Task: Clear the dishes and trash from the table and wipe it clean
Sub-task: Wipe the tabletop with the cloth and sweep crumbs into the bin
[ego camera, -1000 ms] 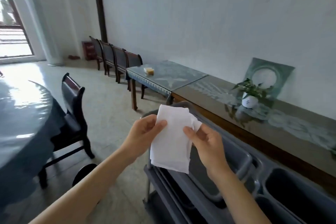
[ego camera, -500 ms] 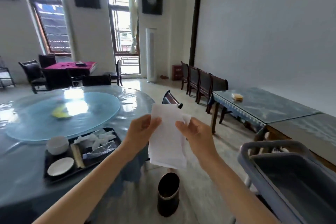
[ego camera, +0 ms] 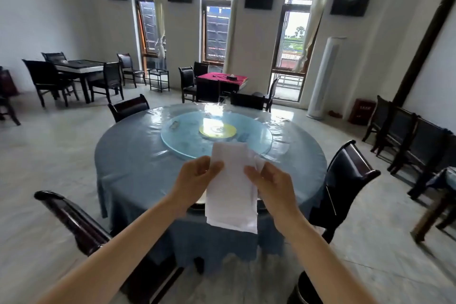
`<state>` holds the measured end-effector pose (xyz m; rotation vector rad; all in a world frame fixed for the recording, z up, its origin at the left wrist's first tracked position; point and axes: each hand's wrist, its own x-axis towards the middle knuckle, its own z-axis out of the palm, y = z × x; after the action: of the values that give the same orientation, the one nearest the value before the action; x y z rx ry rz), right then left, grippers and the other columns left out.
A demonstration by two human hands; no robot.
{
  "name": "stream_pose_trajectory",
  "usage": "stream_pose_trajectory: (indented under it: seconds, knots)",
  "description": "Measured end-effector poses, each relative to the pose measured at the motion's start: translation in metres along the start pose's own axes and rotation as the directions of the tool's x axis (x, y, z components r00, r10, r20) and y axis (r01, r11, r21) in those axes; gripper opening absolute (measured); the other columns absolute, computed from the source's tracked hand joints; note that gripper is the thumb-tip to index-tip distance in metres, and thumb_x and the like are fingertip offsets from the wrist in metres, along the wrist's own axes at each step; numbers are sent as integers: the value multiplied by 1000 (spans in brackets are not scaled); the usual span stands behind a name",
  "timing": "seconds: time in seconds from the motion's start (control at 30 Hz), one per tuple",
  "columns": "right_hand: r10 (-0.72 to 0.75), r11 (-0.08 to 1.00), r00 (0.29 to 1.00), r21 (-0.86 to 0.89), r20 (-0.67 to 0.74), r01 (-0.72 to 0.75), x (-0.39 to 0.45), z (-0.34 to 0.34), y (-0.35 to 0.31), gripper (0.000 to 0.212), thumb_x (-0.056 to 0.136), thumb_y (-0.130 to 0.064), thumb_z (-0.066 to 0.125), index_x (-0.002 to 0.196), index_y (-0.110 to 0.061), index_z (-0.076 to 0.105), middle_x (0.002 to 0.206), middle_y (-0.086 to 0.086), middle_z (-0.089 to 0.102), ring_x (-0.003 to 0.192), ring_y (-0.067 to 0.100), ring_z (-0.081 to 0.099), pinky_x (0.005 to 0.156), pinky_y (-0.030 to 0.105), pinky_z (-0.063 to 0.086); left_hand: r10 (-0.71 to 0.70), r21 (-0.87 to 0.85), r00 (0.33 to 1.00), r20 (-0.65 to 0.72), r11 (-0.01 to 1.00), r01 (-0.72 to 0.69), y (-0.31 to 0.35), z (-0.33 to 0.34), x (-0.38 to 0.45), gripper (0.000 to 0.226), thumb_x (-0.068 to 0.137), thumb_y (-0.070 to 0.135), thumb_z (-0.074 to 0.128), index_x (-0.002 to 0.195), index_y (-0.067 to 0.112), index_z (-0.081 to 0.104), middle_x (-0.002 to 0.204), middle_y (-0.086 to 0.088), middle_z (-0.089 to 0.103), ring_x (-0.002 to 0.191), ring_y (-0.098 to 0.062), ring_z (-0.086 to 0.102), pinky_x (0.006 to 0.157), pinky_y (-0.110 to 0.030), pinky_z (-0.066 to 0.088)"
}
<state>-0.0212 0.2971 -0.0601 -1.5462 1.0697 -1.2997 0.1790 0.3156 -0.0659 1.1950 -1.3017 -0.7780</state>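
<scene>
both hands — left hand [ego camera: 195,177], right hand [ego camera: 269,180] — pinch a white cloth [ego camera: 232,195] held up between them, round bench [ego camera: 138,155] just beyond; risk — loose lower end slips or unfolds if either pinch eases.

Round table [ego camera: 138,163] draped in a blue cloth under clear plastic film. A round pale-blue glass turntable [ego camera: 187,138] sits at its centre, with a yellow disc [ego camera: 217,131] at the turntable's middle.
</scene>
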Motion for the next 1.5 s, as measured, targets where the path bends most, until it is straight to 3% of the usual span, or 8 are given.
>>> stream_pose_trajectory:
  seconds: [0.2,0.3,0.43,0.53,0.67,0.93,1.27,1.5]
  knots:
    - [33,997,991,59,133,-41,54,93,29,7,93,-27,79,89,-21,79,91,6,79,91,33,74,83,60,60,-68,69,992,-107,995,76,-45,-83,34,24,97,32,68,74,32,74,71,11,69,66,-5,63,63,-23,52]
    - [37,995,986,85,165,-51,84,134,46,13,93,-23,79,91,-10,77,89,9,78,80,23,73,80,49,60,-111,68,984,-141,990,122,-66,-117,63,21,92,41,71,81,23,75,77,5,71,73,-14,65,71,-39,54]
    - [46,990,980,119,196,-71,123,180,69,10,93,-23,79,83,-21,77,72,-7,73,66,2,64,61,22,52,-164,35,977,-134,985,170,-96,-151,102,17,89,44,69,81,30,76,79,5,73,75,-13,66,72,-38,55]
    - [89,988,969,105,233,-116,146,212,83,12,92,-25,81,86,-15,79,76,0,75,70,5,67,64,25,55,-212,8,963,-168,976,216,-120,-174,119,22,85,44,69,82,23,74,79,6,72,74,-11,64,70,-31,52]
    - [143,977,941,108,307,-184,161,263,92,11,92,-22,81,81,-18,79,75,-6,75,71,4,68,65,22,55,-273,-53,940,-202,962,268,-145,-218,124,19,94,30,68,98,12,73,91,-5,76,84,-20,70,81,-42,57]
    - [218,947,890,135,400,-292,168,396,96,19,94,-16,77,100,2,75,107,26,74,90,22,69,93,61,55,-280,-52,935,-219,960,275,-184,-342,130,12,99,22,64,92,13,69,72,11,74,63,-1,68,55,-13,49]
    - [270,944,921,110,281,-310,160,567,65,20,92,-16,79,108,-3,78,108,17,78,106,38,73,93,55,60,-292,-97,953,-77,954,285,-224,-526,152,34,85,42,71,104,13,72,98,-5,79,92,-24,76,80,-36,62]
    - [308,940,940,106,147,-324,162,642,46,18,91,-17,80,107,-7,80,104,11,80,102,35,75,92,55,61,-291,-72,956,31,954,292,-233,-602,185,18,94,29,69,100,12,72,93,-5,78,82,-17,74,66,-25,59]
